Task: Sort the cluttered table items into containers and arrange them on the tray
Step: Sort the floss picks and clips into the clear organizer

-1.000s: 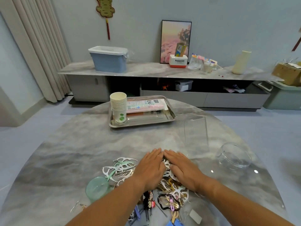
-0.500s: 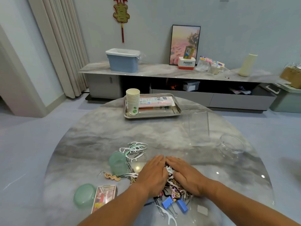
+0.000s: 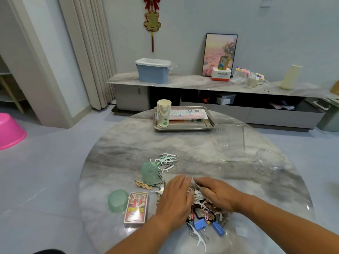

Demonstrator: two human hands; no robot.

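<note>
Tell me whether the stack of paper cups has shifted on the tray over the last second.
No. The paper cups stand at the left end of the tray, against the pink pack, as before; only the camera's view has changed.

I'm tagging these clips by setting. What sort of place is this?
Most likely a home living room: a low media cabinet along the wall holds a framed picture, a red hanging ornament decorates the wall, and curtains hang beside a round marble-look table.

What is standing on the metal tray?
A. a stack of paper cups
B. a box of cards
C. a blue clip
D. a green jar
A: the paper cups stand at the left end of the tray, beside a pink packet.
</note>
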